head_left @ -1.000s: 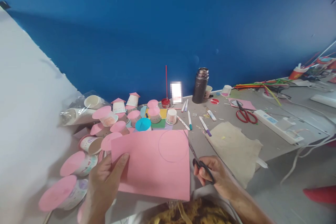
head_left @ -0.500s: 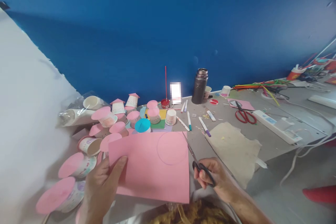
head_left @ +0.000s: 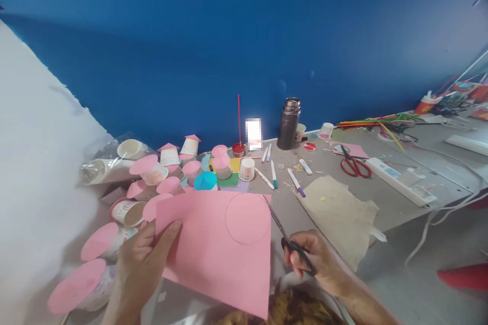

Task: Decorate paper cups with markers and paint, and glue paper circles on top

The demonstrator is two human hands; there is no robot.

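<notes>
A sheet of pink paper (head_left: 213,249) with a circle drawn near its upper right is held up in front of me. My left hand (head_left: 147,256) grips its left edge, thumb on the front and fingers behind. On the right, my right hand (head_left: 310,256) is closed round the black handles of a pair of scissors (head_left: 280,226). The blades point up and left, with their tips at the sheet's upper right edge beside the drawn circle. How far the blades are parted is hard to make out.
Paper cups topped with pink paper (head_left: 78,284) crowd the left side. Behind the sheet lie several markers (head_left: 273,175) and a dark flask (head_left: 288,124). To the right are red-handled scissors (head_left: 354,166), a power strip (head_left: 400,182) and a torn beige sheet (head_left: 339,213).
The pink sheet's lower right corner has swung down and toward me. The scissors stay at its right edge, their blades now closer together. The whole view has shifted slightly.
</notes>
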